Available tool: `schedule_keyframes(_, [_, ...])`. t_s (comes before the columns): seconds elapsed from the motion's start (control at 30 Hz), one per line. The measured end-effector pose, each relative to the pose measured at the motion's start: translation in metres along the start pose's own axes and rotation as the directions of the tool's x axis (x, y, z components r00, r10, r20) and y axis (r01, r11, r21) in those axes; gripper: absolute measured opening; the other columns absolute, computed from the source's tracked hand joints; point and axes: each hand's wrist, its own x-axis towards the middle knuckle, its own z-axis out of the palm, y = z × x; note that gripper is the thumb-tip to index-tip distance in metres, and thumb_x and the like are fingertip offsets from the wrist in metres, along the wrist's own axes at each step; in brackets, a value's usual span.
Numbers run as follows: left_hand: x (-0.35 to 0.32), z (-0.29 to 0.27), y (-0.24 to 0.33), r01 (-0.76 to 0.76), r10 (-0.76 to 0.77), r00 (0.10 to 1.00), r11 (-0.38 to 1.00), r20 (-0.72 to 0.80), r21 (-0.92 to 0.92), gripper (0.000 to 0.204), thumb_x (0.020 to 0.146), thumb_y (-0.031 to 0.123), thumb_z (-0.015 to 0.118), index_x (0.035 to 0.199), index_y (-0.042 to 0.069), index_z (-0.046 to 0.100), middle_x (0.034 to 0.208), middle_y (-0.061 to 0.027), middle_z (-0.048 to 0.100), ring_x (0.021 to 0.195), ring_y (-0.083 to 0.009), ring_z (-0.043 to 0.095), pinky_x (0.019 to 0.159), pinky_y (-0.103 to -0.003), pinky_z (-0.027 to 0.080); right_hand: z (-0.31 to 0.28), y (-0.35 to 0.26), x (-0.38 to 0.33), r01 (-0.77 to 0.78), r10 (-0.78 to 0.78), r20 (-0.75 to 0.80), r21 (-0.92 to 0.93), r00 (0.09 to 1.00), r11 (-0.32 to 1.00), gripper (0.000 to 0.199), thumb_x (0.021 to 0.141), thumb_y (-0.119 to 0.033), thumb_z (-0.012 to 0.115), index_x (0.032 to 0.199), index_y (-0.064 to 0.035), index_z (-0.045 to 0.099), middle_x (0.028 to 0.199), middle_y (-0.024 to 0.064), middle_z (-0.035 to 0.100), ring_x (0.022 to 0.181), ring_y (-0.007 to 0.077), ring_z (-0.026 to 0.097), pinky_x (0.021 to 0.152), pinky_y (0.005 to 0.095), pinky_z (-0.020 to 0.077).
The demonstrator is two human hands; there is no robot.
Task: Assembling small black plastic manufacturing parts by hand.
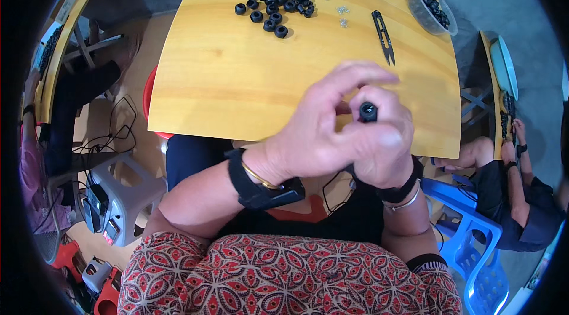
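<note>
My right hand [386, 158] is closed round a small black cylindrical piece [368, 112], its hollow end facing up between thumb and fingers. My left hand [329, 119] reaches across from the left with its thumb and fingers apart around the right fist; its fingertips are blurred. I see nothing held in the left hand itself. Beyond the hands, a pair of black thread snips [383, 37] lies on the yellow wooden table [207, 78]. Farther off to the left is a loose pile of similar black round pieces [272, 0], some showing holes.
A clear plastic tub [447, 26] with more black pieces stands at the table's far right edge. Tiny clear bits [343, 16] lie between pile and snips. A grey stool [127, 190] is at left, a blue chair [480, 244] at right. Other people sit at both sides.
</note>
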Motion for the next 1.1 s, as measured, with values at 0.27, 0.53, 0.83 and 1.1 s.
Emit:
schedule_keyframes(0.27, [0.001, -0.024, 0.01, 0.499, -0.477, 0.862, 0.737, 0.171, -0.457, 0.048, 0.079, 0.037, 0.059, 0.108, 0.0, 0.05, 0.086, -0.0039, 0.052, 0.075, -0.0104, 0.051, 0.059, -0.025, 0.049, -0.017, 0.009, 0.01, 0.17, -0.173, -0.046, -0.06, 0.984, 0.984, 0.035, 0.072, -0.032, 0.063, 0.084, -0.0015, 0.05, 0.084, 0.0144, 0.055, 0.078, 0.0315, 0.051, 0.066, 0.0367, 0.0429])
schedule_keyframes(0.53, [-0.003, -0.015, 0.014, 0.64, -0.554, 0.744, 0.434, 0.373, -0.634, 0.024, 0.081, 0.025, 0.06, 0.091, 0.003, 0.058, 0.065, 0.0022, 0.052, 0.054, -0.003, 0.046, 0.045, -0.017, 0.039, -0.013, 0.013, 0.01, 0.244, -0.242, 0.032, -0.089, 0.97, 0.966, 0.034, 0.073, -0.027, 0.062, 0.086, 0.0008, 0.048, 0.098, 0.019, 0.05, 0.086, 0.0355, 0.049, 0.074, 0.039, 0.0415])
schedule_keyframes(0.83, [-0.01, -0.012, 0.005, 0.574, -0.541, 0.771, 0.36, 0.337, -0.736, 0.018, 0.083, 0.023, 0.057, 0.084, 0.005, 0.057, 0.068, 0.0013, 0.053, 0.051, -0.0022, 0.038, 0.043, -0.015, 0.032, -0.003, 0.014, 0.008, 0.134, -0.138, 0.08, 0.045, 0.987, 0.99, 0.032, 0.076, -0.024, 0.058, 0.091, 0.0013, 0.045, 0.088, 0.0174, 0.048, 0.08, 0.0333, 0.047, 0.071, 0.0376, 0.04])
schedule_keyframes(1.1, [-0.009, -0.012, 0.007, 0.543, -0.543, 0.791, 0.414, 0.28, -0.73, 0.02, 0.085, 0.023, 0.054, 0.08, 0.004, 0.056, 0.064, 0.0024, 0.049, 0.05, -0.0022, 0.038, 0.043, -0.015, 0.032, 0.005, 0.015, 0.003, 0.008, -0.024, 0.068, 0.231, 0.997, 0.973, 0.033, 0.08, -0.026, 0.055, 0.096, 0.0009, 0.045, 0.088, 0.0161, 0.046, 0.079, 0.0314, 0.046, 0.072, 0.0351, 0.0392])
